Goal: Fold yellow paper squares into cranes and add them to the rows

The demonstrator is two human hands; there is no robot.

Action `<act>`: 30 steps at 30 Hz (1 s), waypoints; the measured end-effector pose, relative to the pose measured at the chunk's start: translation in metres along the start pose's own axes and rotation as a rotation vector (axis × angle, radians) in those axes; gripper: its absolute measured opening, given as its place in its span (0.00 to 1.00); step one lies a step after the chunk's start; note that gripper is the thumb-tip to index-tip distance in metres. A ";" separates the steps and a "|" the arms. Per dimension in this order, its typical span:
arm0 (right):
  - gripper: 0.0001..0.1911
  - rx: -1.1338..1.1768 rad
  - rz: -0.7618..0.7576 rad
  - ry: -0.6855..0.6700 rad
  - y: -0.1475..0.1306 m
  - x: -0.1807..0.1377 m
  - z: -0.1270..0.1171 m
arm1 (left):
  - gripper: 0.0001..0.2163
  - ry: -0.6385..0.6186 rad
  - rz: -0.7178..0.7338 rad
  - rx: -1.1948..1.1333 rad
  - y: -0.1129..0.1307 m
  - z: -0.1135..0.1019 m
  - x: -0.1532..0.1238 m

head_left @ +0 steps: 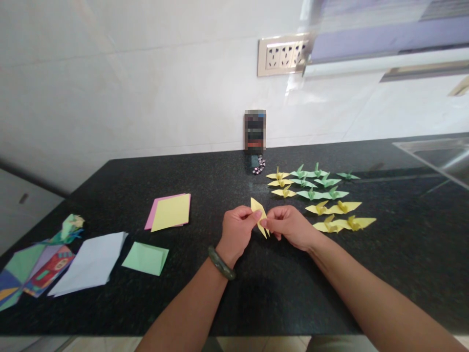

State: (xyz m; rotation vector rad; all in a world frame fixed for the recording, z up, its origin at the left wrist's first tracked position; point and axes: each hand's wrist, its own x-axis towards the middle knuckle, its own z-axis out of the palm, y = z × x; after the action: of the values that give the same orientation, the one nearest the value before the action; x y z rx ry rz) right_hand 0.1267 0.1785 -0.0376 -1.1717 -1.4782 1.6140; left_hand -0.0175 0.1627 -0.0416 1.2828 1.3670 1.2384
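Observation:
Between my two hands is a folded piece of yellow origami paper point(257, 205), long and narrow, with a point at the top and two thin points at the bottom. My left hand point(238, 230) pinches its left side, thumb on top, and wears a dark bangle point(221, 263) at the wrist. On the right edge, my right hand point(291, 226) closes thumb and fingers on the same paper. Folded yellow paper cranes point(344, 224) lie right of my right hand. Green paper cranes point(311, 194) and smaller yellow ones point(280, 183) sit in rows behind them.
Left on the black countertop point(190, 293) are yellow and pink sheets point(171, 212), a folded green sheet point(145, 258), white paper point(91, 264) and a colourful paper pack point(36, 274). A phone-like object point(255, 131) leans on the wall below sockets point(284, 55). A sink point(439, 154) is far right.

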 end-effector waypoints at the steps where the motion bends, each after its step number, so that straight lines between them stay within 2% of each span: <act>1: 0.15 -0.027 0.009 0.009 -0.001 0.000 0.000 | 0.12 0.007 0.012 0.014 -0.001 0.000 0.000; 5: 0.12 -0.124 0.031 -0.002 -0.003 -0.001 0.000 | 0.15 0.063 0.037 0.027 -0.001 -0.001 0.001; 10: 0.06 -0.160 0.087 -0.138 0.000 0.000 -0.007 | 0.15 0.154 -0.008 -0.061 0.003 -0.004 0.004; 13: 0.09 -0.053 0.085 -0.189 0.001 0.001 -0.008 | 0.14 0.130 -0.004 -0.070 0.002 -0.002 0.003; 17: 0.13 0.044 0.025 -0.138 0.004 0.001 -0.002 | 0.15 0.064 0.037 -0.008 -0.004 0.002 0.000; 23: 0.12 -0.039 -0.001 -0.064 0.008 0.002 0.005 | 0.15 0.044 0.153 0.137 -0.005 0.004 -0.004; 30: 0.11 -0.037 0.033 -0.141 0.004 0.000 0.003 | 0.17 0.031 0.159 0.165 -0.002 0.005 -0.006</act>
State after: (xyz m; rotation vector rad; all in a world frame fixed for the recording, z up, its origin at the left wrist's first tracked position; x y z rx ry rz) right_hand 0.1248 0.1766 -0.0419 -1.1273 -1.5904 1.7288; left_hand -0.0122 0.1574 -0.0442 1.5171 1.4366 1.2781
